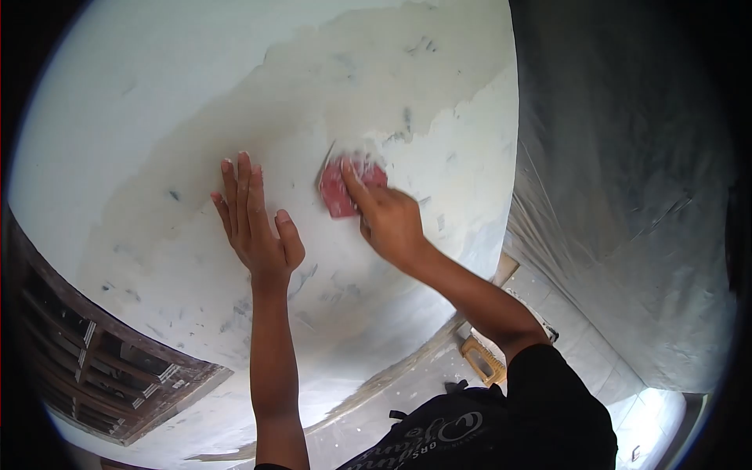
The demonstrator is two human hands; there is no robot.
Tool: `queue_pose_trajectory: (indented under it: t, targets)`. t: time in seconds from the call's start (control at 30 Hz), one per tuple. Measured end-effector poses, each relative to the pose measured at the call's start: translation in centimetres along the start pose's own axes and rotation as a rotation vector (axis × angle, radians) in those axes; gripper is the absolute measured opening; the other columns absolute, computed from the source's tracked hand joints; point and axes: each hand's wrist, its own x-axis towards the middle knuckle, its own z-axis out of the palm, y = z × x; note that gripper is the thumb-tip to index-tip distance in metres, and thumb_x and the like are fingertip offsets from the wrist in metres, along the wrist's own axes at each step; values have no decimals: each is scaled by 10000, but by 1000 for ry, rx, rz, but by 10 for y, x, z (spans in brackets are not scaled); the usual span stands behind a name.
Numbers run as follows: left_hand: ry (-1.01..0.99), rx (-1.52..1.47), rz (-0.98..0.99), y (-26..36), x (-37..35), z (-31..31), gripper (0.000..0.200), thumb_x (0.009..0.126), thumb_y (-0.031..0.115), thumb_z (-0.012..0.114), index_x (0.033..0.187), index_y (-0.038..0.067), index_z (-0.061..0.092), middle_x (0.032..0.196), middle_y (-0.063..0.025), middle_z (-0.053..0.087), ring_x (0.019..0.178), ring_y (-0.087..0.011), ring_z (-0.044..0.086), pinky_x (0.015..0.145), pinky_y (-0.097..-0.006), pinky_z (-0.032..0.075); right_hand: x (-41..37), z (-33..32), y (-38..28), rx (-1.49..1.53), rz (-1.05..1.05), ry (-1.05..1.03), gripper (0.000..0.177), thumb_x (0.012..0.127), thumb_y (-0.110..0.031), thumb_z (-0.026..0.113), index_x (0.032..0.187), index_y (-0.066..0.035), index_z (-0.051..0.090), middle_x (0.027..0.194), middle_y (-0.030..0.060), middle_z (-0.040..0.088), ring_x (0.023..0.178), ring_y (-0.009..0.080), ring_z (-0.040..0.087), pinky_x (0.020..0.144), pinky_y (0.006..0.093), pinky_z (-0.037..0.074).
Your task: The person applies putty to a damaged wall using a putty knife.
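Observation:
A pale wall (352, 258) with a large beige-grey patch and scattered dark marks fills the middle of the head view. My right hand (394, 222) presses a piece of red sandpaper (338, 196) against it, fingers over the sheet and its left edge curling up. White dust coats the sheet and the fingertips, which are slightly blurred. To the left, my left hand (257, 227) lies flat on the wall with its fingers stretched out, holding nothing. Its fingertips are whitish with dust.
A dark wooden slatted frame (102, 368) is set in the wall at lower left. Translucent plastic sheeting (619, 196) hangs on the right. Below, a yellowish plastic stool (483, 362) stands on the speckled floor (439, 366), near my body.

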Motion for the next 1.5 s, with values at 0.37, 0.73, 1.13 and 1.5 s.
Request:
queue_pose_trajectory:
  t: [0.37, 0.73, 1.13, 1.5]
  targets:
    - [-22, 49, 6, -2, -2, 1, 577, 868, 141, 388, 1421, -11, 443, 1489, -180, 467, 1453, -360, 331, 1214, -492, 85, 37, -24, 15, 32, 66, 119, 775, 641, 85, 617, 1398, -46, 520, 687, 73, 563, 567, 240, 544, 520, 360, 460]
    - [-64, -86, 12, 2, -24, 4, 544, 896, 126, 403, 1423, -4, 444, 1500, -176, 453, 1457, -369, 316, 1203, -523, 94, -65, -32, -35, 518, 544, 48, 594, 777, 80, 595, 1361, -1, 527, 779, 111, 667, 583, 200, 602, 546, 320, 480]
    - [-151, -641, -222, 98, -114, -14, 524, 924, 108, 406, 1431, -28, 415, 1498, -213, 438, 1453, -414, 297, 1181, -583, 107, -151, -134, -84, 1100, 1344, 398, 105, 945, -119, 604, 1017, -46, 583, 748, 36, 582, 571, 144, 518, 581, 326, 471]
    - [-333, -892, -399, 184, -179, -14, 550, 915, 94, 448, 1448, -32, 400, 1506, -198, 430, 1450, -373, 321, 1178, -533, 220, -225, -205, -78, 766, 1413, 433, 287, 999, -288, 526, 1177, -74, 597, 999, 60, 661, 859, 160, 614, 658, 332, 488]
